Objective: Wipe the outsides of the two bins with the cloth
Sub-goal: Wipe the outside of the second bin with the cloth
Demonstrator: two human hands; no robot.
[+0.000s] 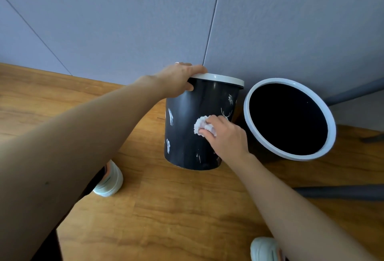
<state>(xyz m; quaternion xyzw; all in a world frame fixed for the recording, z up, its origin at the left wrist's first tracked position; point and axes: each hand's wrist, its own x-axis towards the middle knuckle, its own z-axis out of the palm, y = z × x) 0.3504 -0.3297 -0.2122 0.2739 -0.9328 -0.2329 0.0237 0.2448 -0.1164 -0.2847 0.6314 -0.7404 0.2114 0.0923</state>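
Observation:
A black bin (187,136) with a white rim and white smears on its side stands tilted away from me on the wooden floor. My left hand (178,82) grips its rim at the top left, thumb on the outside wall. My right hand (225,134) presses a crumpled white cloth (200,124) against the bin's front wall, about halfway up. A second black bin (289,118) with a white rim stands just to the right, its dark open mouth facing me.
A grey panelled wall (207,21) rises right behind both bins. Dark grey furniture legs (342,193) cross the floor at the right. My two pale shoes (110,181) show at lower left and bottom right. Bare wooden floor (166,208) lies in front.

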